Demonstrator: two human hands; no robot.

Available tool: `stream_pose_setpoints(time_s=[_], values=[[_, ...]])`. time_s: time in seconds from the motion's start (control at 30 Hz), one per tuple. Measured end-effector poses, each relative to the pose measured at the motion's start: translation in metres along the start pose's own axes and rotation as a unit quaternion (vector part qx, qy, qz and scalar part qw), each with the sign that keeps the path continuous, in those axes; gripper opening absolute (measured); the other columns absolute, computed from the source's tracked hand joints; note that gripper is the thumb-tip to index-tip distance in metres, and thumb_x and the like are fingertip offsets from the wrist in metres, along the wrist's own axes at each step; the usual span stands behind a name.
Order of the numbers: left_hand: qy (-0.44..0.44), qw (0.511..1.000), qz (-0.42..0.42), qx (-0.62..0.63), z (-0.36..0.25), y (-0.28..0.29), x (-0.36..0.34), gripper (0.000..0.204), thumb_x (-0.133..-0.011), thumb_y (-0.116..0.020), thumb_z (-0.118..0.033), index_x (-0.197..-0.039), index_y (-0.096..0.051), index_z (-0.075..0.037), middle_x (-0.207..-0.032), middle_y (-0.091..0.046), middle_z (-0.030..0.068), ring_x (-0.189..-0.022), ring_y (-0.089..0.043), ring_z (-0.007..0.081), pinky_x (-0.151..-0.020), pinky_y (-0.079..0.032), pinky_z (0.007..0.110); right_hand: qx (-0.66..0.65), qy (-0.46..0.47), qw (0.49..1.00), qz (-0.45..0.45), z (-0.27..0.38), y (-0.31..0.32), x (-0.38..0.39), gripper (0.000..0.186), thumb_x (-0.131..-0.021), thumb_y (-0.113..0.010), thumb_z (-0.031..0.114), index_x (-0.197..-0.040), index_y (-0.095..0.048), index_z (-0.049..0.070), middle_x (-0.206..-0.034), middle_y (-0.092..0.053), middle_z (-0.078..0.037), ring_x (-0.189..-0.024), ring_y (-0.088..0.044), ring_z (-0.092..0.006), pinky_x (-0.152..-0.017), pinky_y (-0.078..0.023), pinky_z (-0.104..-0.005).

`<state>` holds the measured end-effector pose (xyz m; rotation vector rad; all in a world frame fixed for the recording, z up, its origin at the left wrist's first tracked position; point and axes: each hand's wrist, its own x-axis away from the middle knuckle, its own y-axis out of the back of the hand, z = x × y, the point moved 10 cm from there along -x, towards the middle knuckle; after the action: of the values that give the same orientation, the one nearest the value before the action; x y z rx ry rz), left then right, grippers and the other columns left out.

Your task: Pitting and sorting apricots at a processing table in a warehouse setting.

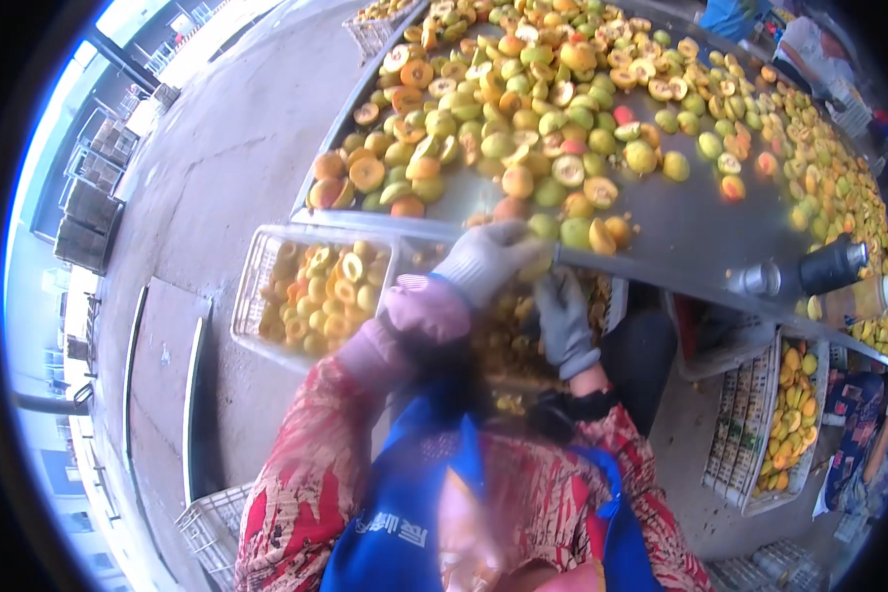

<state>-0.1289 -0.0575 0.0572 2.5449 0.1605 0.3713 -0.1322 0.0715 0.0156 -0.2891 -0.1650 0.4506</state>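
My left hand (483, 264), in a pale work glove, reaches over the near edge of the metal table. Its fingers curl around a yellow-green peach (537, 260); motion blurs them. Close by on the right, my right hand (566, 324) wears a grey glove. Its fingers are bent together just below the peach, and what they grip is hidden. Below both hands sits a crate of cut fruit (508, 331), partly covered by my arms. To its left stands a white plastic crate (257, 286) filled with peach halves.
The metal table (676, 227) carries a large heap of whole and halved peaches (523, 109). A dark flask (834, 264) lies near its right edge. A fruit-filled crate (750, 424) stands at lower right. Co-workers (814, 49) are at the far right.
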Motion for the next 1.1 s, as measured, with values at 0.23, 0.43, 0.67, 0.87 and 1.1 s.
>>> stream_pose_setpoints(time_s=[0.23, 0.43, 0.67, 0.87, 1.1], values=[[0.058, 0.744, -0.145, 0.650, 0.042, -0.036, 0.046, 0.045, -0.097, -0.039, -0.040, -0.120, -0.053, -0.004, -0.097, -0.059, 0.0118, -0.078, -0.059, 0.0198, -0.069, -0.050, 0.030, -0.162, -0.165, 0.969, 0.089, -0.029, -0.030, 0.026, 0.023, -0.094, -0.051, 0.023, -0.109, -0.060, 0.008, -0.094, -0.061, 0.002, -0.079, -0.055, -0.0050, -0.065, -0.046, -0.0208], [-0.036, 0.754, -0.072, 0.652, 0.047, -0.047, 0.051, 0.044, -0.098, -0.041, -0.036, -0.123, -0.051, -0.001, -0.102, -0.058, 0.0105, -0.087, -0.057, 0.0194, -0.070, -0.050, 0.031, -0.131, -0.202, 0.966, 0.098, -0.040, -0.028, 0.044, 0.022, -0.093, -0.050, 0.028, -0.103, -0.060, 0.011, -0.090, -0.061, 0.000, -0.074, -0.057, -0.0080, -0.061, -0.048, -0.0241], [0.008, 0.807, -0.208, 0.553, 0.070, -0.036, 0.049, 0.047, -0.097, -0.042, -0.039, -0.112, -0.057, 0.002, -0.098, -0.061, 0.0110, -0.083, -0.058, 0.0160, -0.073, -0.049, 0.028, 0.304, -0.061, 0.950, 0.037, -0.027, -0.014, 0.042, 0.029, -0.087, -0.054, 0.031, -0.097, -0.053, 0.003, -0.086, -0.063, -0.023, -0.084, -0.061, -0.0383, -0.072, -0.047, -0.0445], [0.017, 0.767, -0.142, 0.626, 0.052, -0.044, 0.046, 0.035, -0.095, -0.049, -0.029, -0.110, -0.055, 0.002, -0.096, -0.060, 0.0102, -0.082, -0.059, 0.0172, -0.076, -0.049, 0.029, 0.377, -0.020, 0.925, 0.048, -0.025, -0.017, 0.037, 0.026, -0.087, -0.055, 0.027, -0.100, -0.054, 0.004, -0.092, -0.061, -0.026, -0.087, -0.061, -0.0392, -0.076, -0.047, -0.0431], [0.019, 0.796, -0.093, 0.598, 0.062, -0.046, 0.037, 0.035, -0.094, -0.051, -0.023, -0.120, -0.049, 0.000, -0.098, -0.060, 0.0089, -0.082, -0.058, 0.0159, -0.077, -0.049, 0.028, 0.125, -0.081, 0.989, 0.028, -0.029, -0.004, 0.024, 0.026, -0.090, -0.055, 0.022, -0.109, -0.053, 0.004, -0.091, -0.062, -0.006, -0.080, -0.055, -0.0130, -0.072, -0.046, -0.0300]])
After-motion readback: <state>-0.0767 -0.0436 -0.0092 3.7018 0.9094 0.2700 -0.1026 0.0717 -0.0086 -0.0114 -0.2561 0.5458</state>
